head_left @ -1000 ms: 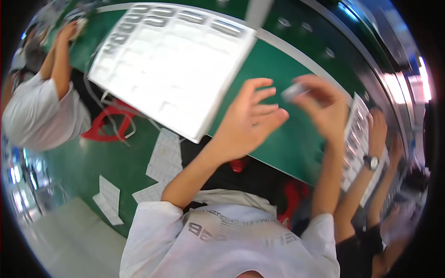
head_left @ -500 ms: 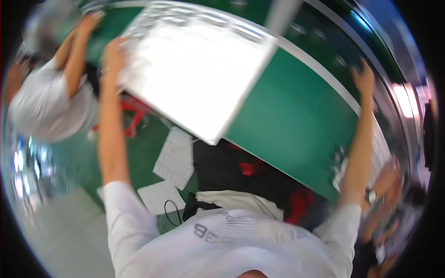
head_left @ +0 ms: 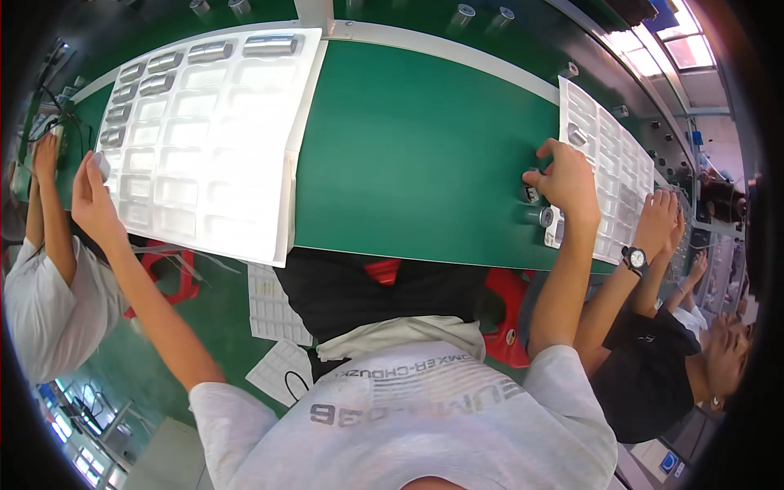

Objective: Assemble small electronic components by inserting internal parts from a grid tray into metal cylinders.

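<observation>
My left hand is at the left edge of a white moulded tray, fingers closed around a silver metal cylinder. Similar cylinders lie in several pockets along the tray's far and left sides; the other pockets look bare. My right hand is over the green bench at the right, thumb and forefinger curved with a gap between them. Just under its thumb is a small cylinder, and another cylinder lies nearer me, beside a second white tray. My other right fingers are partly hidden.
Green bench top stretches between the trays. A pale rail runs along its far side, with more cylinders standing beyond. A co-worker's watched hand is at the right tray; another person's hands are at far left. Red stools stand below.
The view has swung right and sharpened, placing the large tray farther left. My right hand has come from the far rail to the cylinders by the right tray. My left hand stays beside the large tray.
</observation>
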`<control>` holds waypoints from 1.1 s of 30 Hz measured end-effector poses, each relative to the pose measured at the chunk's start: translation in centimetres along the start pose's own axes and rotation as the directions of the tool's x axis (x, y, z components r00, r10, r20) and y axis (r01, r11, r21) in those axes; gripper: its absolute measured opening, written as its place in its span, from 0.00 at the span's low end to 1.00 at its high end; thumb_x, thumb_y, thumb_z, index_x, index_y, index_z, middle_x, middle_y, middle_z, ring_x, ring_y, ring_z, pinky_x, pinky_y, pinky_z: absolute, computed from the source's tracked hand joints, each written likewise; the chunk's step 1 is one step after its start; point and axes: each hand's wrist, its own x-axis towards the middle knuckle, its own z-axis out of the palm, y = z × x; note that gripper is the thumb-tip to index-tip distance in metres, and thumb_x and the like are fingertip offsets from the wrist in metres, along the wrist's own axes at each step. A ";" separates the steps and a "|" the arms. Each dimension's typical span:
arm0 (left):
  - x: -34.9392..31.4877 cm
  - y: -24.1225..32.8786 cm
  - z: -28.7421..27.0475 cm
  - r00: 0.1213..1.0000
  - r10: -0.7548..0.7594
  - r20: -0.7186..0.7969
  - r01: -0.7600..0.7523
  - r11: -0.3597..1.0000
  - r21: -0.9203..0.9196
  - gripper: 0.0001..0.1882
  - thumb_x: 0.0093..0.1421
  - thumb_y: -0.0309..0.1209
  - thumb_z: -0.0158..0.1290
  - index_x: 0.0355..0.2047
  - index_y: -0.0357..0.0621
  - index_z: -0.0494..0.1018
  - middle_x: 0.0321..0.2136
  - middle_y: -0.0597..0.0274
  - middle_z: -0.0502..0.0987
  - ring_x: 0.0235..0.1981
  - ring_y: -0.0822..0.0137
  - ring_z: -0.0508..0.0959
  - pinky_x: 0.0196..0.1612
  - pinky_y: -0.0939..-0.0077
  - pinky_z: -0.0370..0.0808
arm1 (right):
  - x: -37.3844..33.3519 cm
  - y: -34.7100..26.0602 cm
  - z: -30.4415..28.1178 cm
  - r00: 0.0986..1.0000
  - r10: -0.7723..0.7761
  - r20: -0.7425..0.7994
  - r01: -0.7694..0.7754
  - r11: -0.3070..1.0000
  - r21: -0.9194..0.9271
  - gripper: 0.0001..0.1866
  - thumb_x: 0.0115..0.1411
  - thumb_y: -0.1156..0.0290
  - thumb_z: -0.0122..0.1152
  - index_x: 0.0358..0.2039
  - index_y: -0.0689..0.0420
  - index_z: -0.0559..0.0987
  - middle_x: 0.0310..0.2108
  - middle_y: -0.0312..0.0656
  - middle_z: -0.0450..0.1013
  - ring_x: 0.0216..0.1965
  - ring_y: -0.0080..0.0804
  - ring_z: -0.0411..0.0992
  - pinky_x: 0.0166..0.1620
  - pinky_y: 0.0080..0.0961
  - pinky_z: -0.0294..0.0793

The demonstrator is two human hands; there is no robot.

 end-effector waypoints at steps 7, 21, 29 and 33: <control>-17.0 13.9 3.4 0.889 -0.266 0.373 0.453 0.628 -0.633 0.27 0.67 0.49 0.46 0.50 0.34 0.71 0.36 0.56 0.78 0.37 0.70 0.78 0.31 0.81 0.74 | -0.8 -3.2 -1.2 0.861 -0.350 -0.370 0.485 0.341 0.806 0.13 0.54 0.82 0.61 0.42 0.63 0.78 0.45 0.42 0.71 0.39 0.30 0.73 0.40 0.20 0.73; -24.0 19.4 11.6 0.721 0.007 0.693 0.464 0.738 -0.491 0.23 0.51 0.20 0.65 0.47 0.34 0.72 0.37 0.59 0.80 0.36 0.78 0.76 0.33 0.85 0.66 | -5.4 -10.2 2.0 0.901 -0.361 -0.242 0.034 -0.497 0.867 0.08 0.58 0.80 0.60 0.38 0.62 0.72 0.42 0.51 0.75 0.40 0.31 0.74 0.42 0.24 0.74; -23.6 19.8 12.0 0.711 -0.002 0.703 0.559 0.608 -0.564 0.20 0.57 0.24 0.61 0.50 0.34 0.72 0.39 0.56 0.79 0.36 0.73 0.77 0.34 0.82 0.70 | -6.1 -11.1 0.1 0.862 -0.400 -0.312 0.186 -0.323 0.928 0.13 0.61 0.74 0.58 0.45 0.58 0.70 0.47 0.50 0.71 0.37 0.22 0.68 0.37 0.19 0.69; -23.2 19.5 11.9 0.524 -0.050 0.850 0.841 0.186 -0.508 0.23 0.65 0.35 0.54 0.56 0.34 0.66 0.42 0.52 0.77 0.40 0.64 0.79 0.38 0.76 0.76 | -5.9 -10.7 -0.8 0.872 -0.381 -0.308 0.179 -0.337 0.924 0.15 0.61 0.75 0.58 0.48 0.62 0.71 0.47 0.50 0.71 0.38 0.24 0.69 0.36 0.20 0.70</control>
